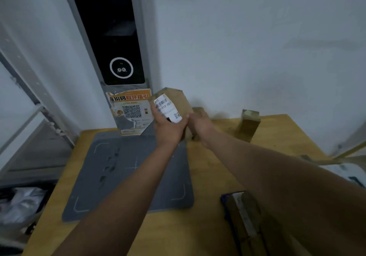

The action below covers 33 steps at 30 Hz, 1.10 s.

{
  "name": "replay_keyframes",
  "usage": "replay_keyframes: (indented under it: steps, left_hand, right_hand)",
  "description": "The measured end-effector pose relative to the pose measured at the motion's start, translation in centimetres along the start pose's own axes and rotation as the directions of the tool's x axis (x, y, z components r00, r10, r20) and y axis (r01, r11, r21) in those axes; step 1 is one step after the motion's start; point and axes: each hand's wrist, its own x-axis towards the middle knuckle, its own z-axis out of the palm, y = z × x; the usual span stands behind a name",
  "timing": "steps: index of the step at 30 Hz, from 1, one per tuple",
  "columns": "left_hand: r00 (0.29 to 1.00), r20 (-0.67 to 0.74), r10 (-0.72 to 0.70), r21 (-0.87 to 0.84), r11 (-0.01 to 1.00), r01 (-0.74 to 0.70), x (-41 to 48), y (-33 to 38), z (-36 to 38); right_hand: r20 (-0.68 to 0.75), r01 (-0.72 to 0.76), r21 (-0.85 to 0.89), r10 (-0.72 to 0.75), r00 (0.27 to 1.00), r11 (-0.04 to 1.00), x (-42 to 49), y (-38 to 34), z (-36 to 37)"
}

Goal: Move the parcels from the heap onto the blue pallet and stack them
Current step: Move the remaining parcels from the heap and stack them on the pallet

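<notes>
A small brown cardboard parcel [179,99] with a white shipping label [167,107] is held up over the far edge of a grey scanner mat [111,176]. My left hand [168,127] grips its lower left side, fingers curled round the label face. My right hand [200,125] grips the parcel's lower right edge. A second small brown parcel [248,126] stands upright on the wooden table [217,172] to the right. Another brown parcel with a blue edge [243,220] lies near the front, partly under my right forearm. No blue pallet is in view.
A tall grey scanner column [116,37] with a dark screen and an orange QR poster [131,113] rises behind the mat. Metal shelving [29,101] stands at the left with plastic bags [19,206] below. A white-labelled package [344,172] shows at the right edge.
</notes>
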Motion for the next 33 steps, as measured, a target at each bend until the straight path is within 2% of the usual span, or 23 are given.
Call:
replay_keyframes:
  steps: [4,7,9,13,16,18,23,25,28,31,33]
  left_hand:
    - [0.995,0.052,0.088,-0.082,0.993,-0.084,-3.1,5.3,2.2]
    - [0.995,0.048,0.083,-0.104,0.991,-0.078,-6.2,8.9,4.2]
    - [0.989,0.096,0.11,-0.077,0.992,-0.103,-8.5,11.1,5.4]
    - [0.931,0.315,0.184,-0.043,0.983,-0.18,-11.7,15.2,7.5]
    - [0.923,0.315,0.22,0.02,0.971,-0.238,-14.9,17.3,10.1]
    - [0.907,0.285,0.309,0.041,0.942,-0.334,-17.5,17.9,12.5]
    - [0.833,0.367,0.415,-0.108,0.908,-0.405,-24.4,19.1,18.0]
    - [0.841,0.354,0.409,-0.085,0.91,-0.406,-26.7,19.5,19.7]
    - [0.865,0.392,0.314,-0.004,0.941,-0.34,-29.0,19.8,21.2]
    - [0.868,0.385,0.313,0.245,0.873,-0.423,-29.6,19.8,22.4]
    - [0.868,0.388,0.308,0.319,0.839,-0.44,-30.2,19.7,23.1]
  right_hand:
    - [-0.092,-0.034,0.258,0.06,0.994,0.966,-2.2,-1.6,-5.6]
    - [-0.066,-0.077,0.375,0.109,0.992,0.924,-4.1,-2.8,-10.3]
    - [-0.043,-0.049,0.439,0.075,0.996,0.897,-5.5,-4.0,-13.6]
    - [-0.096,0.045,0.43,-0.004,0.995,0.902,-8.3,-6.2,-21.4]
    - [-0.126,0.119,0.405,-0.074,0.989,0.906,-10.2,-6.1,-27.9]
    - [-0.145,0.157,0.409,-0.106,0.984,0.899,-11.3,-5.2,-31.7]
    - [-0.196,0.212,0.456,-0.135,0.971,0.864,-13.9,-2.1,-38.8]
    - [-0.219,0.218,0.477,-0.125,0.968,0.852,-14.9,-1.0,-41.2]
    - [-0.269,0.241,0.522,-0.11,0.957,0.818,-15.8,0.5,-44.2]
    - [-0.311,0.261,0.538,-0.099,0.945,0.801,-15.9,2.0,-45.9]
    - [-0.311,0.264,0.509,-0.111,0.944,0.819,-16.2,2.7,-46.5]
